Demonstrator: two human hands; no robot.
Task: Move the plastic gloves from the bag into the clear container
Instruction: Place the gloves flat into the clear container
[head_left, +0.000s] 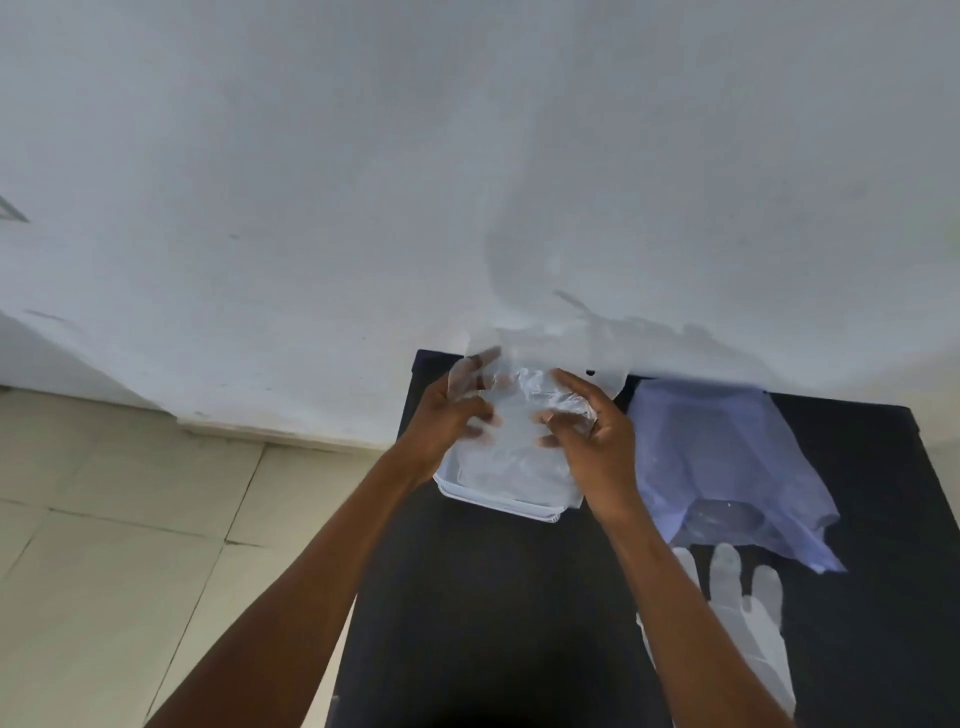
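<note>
A clear container (519, 506) sits on the black table (493, 597) near the wall, with crumpled plastic gloves inside it. Both hands hover over it. My left hand (447, 415) and my right hand (592, 431) each pinch a thin clear plastic glove (524, 400) stretched between them above the container. To the right lies a pale blue plastic bag (727, 457), its mouth facing me with more clear plastic showing inside. Another clear glove (748, 623) lies flat on the table in front of the bag, partly hidden by my right forearm.
A white wall (467, 156) rises directly behind the table. Pale floor tiles (130, 545) lie to the left of the table's left edge. The table's right edge is near the frame's right side.
</note>
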